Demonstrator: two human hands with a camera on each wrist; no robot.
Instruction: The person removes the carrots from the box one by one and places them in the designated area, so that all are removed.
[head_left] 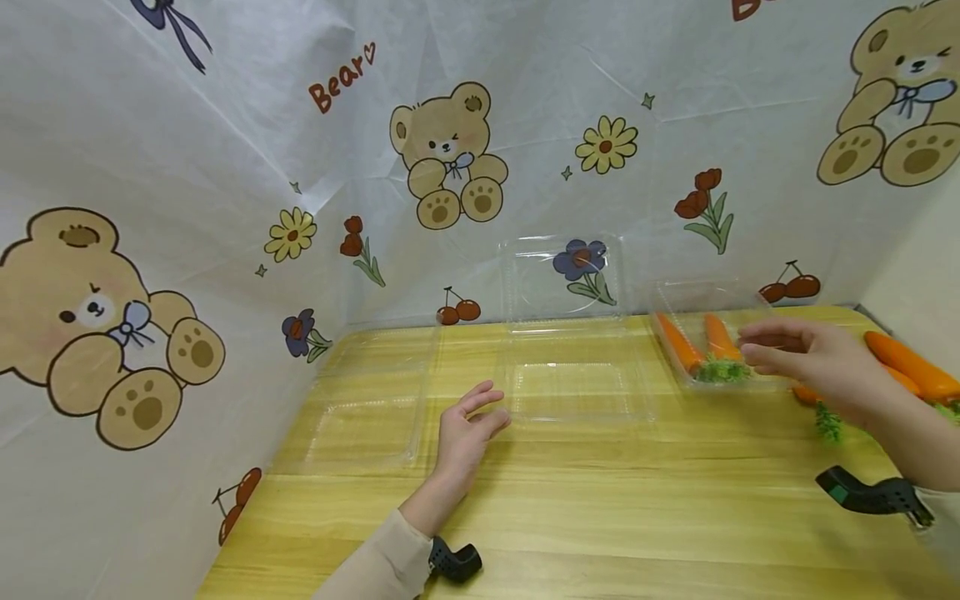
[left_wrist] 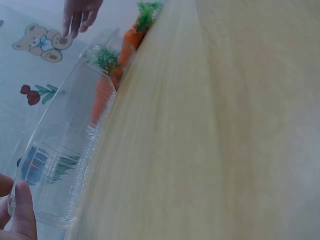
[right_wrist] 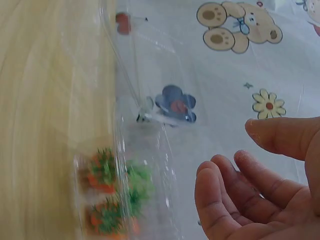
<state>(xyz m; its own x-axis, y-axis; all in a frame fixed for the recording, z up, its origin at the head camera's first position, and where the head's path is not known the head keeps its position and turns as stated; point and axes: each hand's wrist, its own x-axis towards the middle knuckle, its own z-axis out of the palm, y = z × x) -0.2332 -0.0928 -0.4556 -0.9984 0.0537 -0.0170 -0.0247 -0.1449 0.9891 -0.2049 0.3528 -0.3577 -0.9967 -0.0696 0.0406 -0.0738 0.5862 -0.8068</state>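
My left hand (head_left: 468, 425) has its thumb and fingertips right at the left front corner of a clear plastic lidded box (head_left: 577, 408), with a gap between thumb and fingers. The lid (head_left: 528, 283) of that box stands raised at the back. To the right, my right hand (head_left: 813, 362) hovers beside a second clear box (head_left: 701, 292); its fingers are loosely bent and hold nothing in the right wrist view. Inside this box lie two orange carrots (head_left: 678, 343) with green leafy tops (head_left: 723, 371).
A third clear box (head_left: 363, 408) stands at the left of the wooden table (head_left: 570, 517). More carrots (head_left: 911, 367) are piled at the right edge, partly behind the right forearm. A bear-print sheet (head_left: 525, 75) rises behind the table.
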